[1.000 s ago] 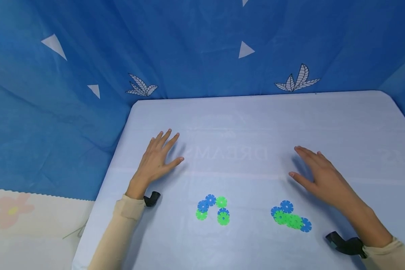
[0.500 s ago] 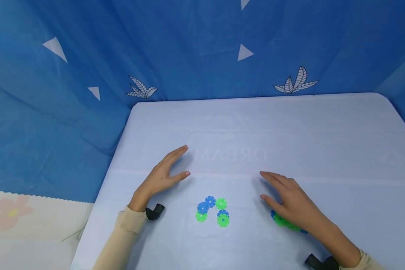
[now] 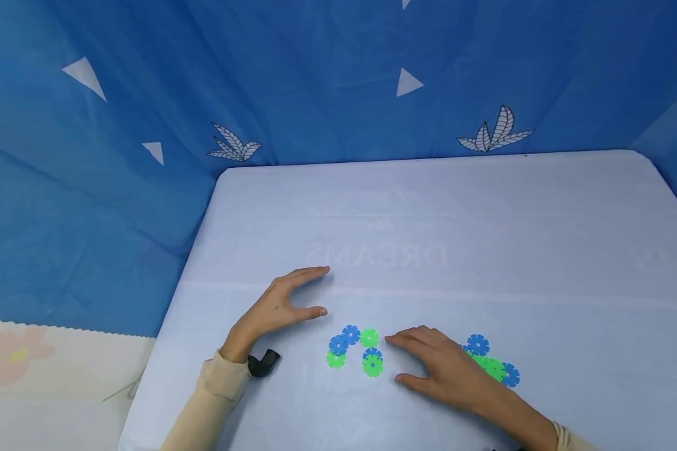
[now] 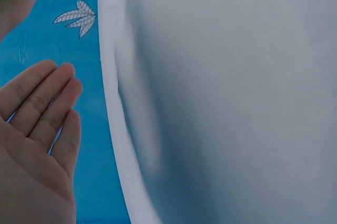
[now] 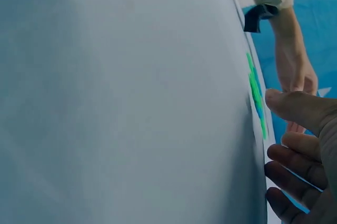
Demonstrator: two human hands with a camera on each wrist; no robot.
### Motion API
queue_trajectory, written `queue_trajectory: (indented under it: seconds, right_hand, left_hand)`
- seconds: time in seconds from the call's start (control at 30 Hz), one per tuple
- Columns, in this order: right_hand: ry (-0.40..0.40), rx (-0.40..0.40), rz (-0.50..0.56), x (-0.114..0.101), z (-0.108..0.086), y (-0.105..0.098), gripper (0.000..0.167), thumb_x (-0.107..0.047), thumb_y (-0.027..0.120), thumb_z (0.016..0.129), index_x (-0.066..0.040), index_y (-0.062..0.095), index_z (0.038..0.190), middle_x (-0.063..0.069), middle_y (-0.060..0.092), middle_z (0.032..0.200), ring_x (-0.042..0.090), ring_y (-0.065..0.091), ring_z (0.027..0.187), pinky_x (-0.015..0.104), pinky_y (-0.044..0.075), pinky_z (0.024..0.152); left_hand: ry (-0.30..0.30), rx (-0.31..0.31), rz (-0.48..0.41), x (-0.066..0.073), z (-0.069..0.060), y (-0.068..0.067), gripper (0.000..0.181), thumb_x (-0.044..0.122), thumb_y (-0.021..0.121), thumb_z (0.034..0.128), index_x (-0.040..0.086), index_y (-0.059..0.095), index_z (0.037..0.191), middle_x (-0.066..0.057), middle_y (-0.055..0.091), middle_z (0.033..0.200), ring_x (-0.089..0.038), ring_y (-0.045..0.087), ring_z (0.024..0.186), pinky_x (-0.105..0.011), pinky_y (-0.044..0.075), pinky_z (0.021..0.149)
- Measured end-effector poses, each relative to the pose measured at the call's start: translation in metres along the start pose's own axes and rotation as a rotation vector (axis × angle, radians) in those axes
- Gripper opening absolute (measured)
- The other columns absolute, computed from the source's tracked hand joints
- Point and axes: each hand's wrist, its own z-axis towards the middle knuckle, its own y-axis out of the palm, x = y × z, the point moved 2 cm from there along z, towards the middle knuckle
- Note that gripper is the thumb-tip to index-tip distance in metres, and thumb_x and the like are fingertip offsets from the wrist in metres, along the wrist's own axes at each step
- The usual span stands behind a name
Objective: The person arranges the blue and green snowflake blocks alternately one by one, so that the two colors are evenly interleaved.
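Right hand (image 3: pixel 448 373) swung leftward across white table (image 3: pixel 541 219), left hand (image 3: pixel 273 308) edged inward. Head view: both empty, apart, flanking blue-and-green snowflake-disc arch (image 3: pixel 351 334), inside left edge; disc cluster (image 3: pixel 493 369) farther right. Discs grouped, handling apparently unstarted. Left-wrist view: palm (image 4: pixel 31 166) bare. Right-wrist view: fingers (image 5: pixel 296 163) bare.

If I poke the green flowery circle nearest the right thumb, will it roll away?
Probably not: the green disc looks flat on the white cloth, so it would more likely slide. It looks small and thin, so it's probably light. And it overlaps a blue disc, so that one might get dragged along.
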Motion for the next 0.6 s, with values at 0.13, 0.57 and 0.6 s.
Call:
queue_trajectory:
  seconds: [0.13, 0.57, 0.6]
  right_hand:
    - [-0.051, 0.003, 0.019, -0.005, 0.004, 0.006, 0.059, -0.039, 0.082, 0.079, -0.022, 0.062, 0.132, -0.013, 0.06, 0.125, 0.01, 0.056, 0.114, 0.038, 0.051, 0.091]
    - [-0.149, -0.025, 0.063, -0.013, 0.015, 0.013, 0.057, -0.032, 0.082, 0.08, -0.022, 0.062, 0.132, -0.014, 0.061, 0.126, 0.007, 0.056, 0.114, 0.035, 0.051, 0.092]
    - [-0.157, -0.026, 0.069, -0.013, 0.016, 0.013, 0.056, -0.032, 0.082, 0.08, -0.022, 0.063, 0.132, -0.014, 0.061, 0.126, 0.007, 0.056, 0.113, 0.035, 0.051, 0.092]
  left_hand:
    - [0.014, -0.025, -0.027, 0.002, -0.002, 0.004, 0.069, 0.039, 0.084, 0.0773, 0.018, 0.059, 0.138, 0.01, 0.053, 0.141, -0.014, 0.045, 0.133, -0.047, 0.038, 0.107]
    - [0.033, -0.189, -0.231, 0.011, -0.01, 0.017, 0.049, 0.012, 0.089, 0.0704, 0.006, 0.073, 0.116, -0.001, 0.07, 0.119, -0.016, 0.063, 0.114, -0.037, 0.049, 0.097]
    - [0.041, -0.203, -0.241, 0.012, -0.01, 0.018, 0.047, 0.011, 0.089, 0.0707, 0.006, 0.074, 0.115, -0.002, 0.07, 0.118, -0.017, 0.063, 0.113, -0.037, 0.049, 0.097]
